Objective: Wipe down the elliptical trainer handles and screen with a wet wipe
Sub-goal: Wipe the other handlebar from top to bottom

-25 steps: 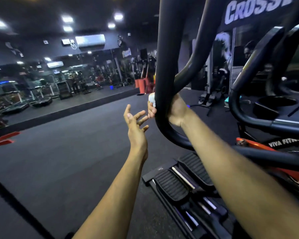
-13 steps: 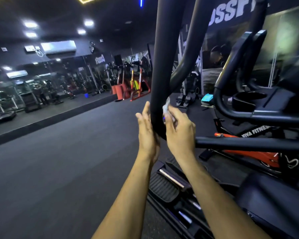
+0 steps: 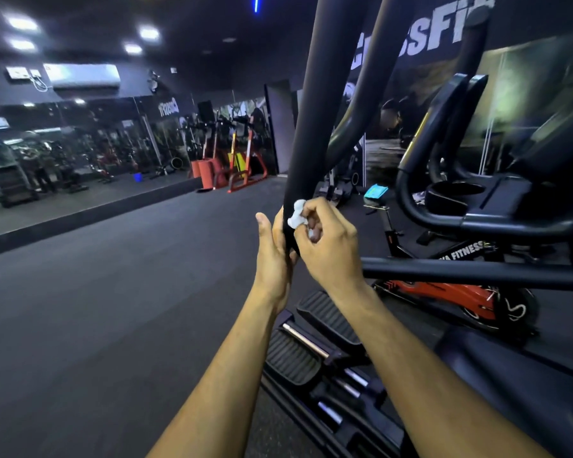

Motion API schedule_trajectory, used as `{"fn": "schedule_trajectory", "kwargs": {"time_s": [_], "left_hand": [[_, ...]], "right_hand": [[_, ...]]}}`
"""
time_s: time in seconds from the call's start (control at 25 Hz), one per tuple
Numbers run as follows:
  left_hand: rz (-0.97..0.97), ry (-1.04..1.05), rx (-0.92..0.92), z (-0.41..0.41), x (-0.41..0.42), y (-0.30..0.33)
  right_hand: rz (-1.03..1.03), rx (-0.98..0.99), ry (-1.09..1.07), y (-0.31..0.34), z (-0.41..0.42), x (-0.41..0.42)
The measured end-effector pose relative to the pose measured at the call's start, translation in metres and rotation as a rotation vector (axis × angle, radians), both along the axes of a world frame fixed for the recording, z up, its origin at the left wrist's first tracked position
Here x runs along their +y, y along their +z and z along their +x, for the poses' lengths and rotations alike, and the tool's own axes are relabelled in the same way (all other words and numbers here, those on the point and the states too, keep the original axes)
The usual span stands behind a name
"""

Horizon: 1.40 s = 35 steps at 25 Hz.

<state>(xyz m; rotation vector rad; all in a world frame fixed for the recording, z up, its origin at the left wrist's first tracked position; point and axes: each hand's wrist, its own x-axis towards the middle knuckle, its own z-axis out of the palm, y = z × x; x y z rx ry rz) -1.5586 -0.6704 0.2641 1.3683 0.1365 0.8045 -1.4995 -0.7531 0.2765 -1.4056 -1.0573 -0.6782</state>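
A: Start at the left. What has changed in the last half second?

B: The left hand (image 3: pixel 273 256) sat flat against the left side of the black handle (image 3: pixel 315 120) before, fingers straight. It is still there, palm on the tube, thumb up, fingers now bending a little round the lower end. It holds nothing else.

A: And the wet wipe?

B: The wet wipe (image 3: pixel 296 218) was a thin strip standing up between handle and fingers. Now it is a crumpled white wad pressed on the right face of the handle, just above where the tube curves away.

A: The right hand?

B: The right hand (image 3: pixel 329 241) has curled tighter; its fingertips pinch the wad against the tube, knuckles toward the camera. Earlier its fingers lay straighter.

A: Further right?

B: The foot pedals (image 3: pixel 311 342) lie below both forearms, and the console tray (image 3: pixel 477 200) with its round cup holder sits at the right edge, much as before.
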Motion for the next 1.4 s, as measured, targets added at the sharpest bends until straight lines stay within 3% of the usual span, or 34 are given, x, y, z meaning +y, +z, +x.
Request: {"fn": "schedule_trajectory", "kwargs": {"time_s": [0.12,0.28,0.36,0.6,0.68,0.8,1.0,1.28,1.4], "left_hand": [[-0.007,0.010,0.019,0.002,0.003,-0.002],[-0.042,0.025,-0.022,0.010,-0.002,0.003],[-0.077,0.044,-0.052,0.012,-0.006,0.005],[-0.154,0.125,-0.031,0.014,-0.012,-0.001],[-0.173,0.151,-0.050,0.015,-0.010,-0.002],[-0.178,0.117,-0.086,0.014,-0.005,-0.002],[-0.185,-0.046,-0.091,0.006,0.003,-0.001],[-0.101,-0.042,-0.078,0.016,0.014,-0.013],[-0.042,-0.036,-0.062,0.014,0.015,-0.016]], "right_hand": [[-0.319,0.008,-0.010,-0.013,0.011,-0.015],[0.018,0.247,0.123,0.013,0.014,-0.027],[0.050,0.345,0.194,0.027,0.008,-0.020],[-0.470,0.387,0.097,-0.021,0.017,-0.009],[-0.446,0.430,0.072,-0.023,0.023,-0.018],[-0.216,0.393,0.145,0.001,0.011,-0.021],[-0.014,0.366,-0.032,0.019,-0.026,0.017],[-0.358,0.484,-0.147,-0.004,-0.017,0.007],[-0.341,0.440,-0.195,0.001,-0.007,-0.017]]}}
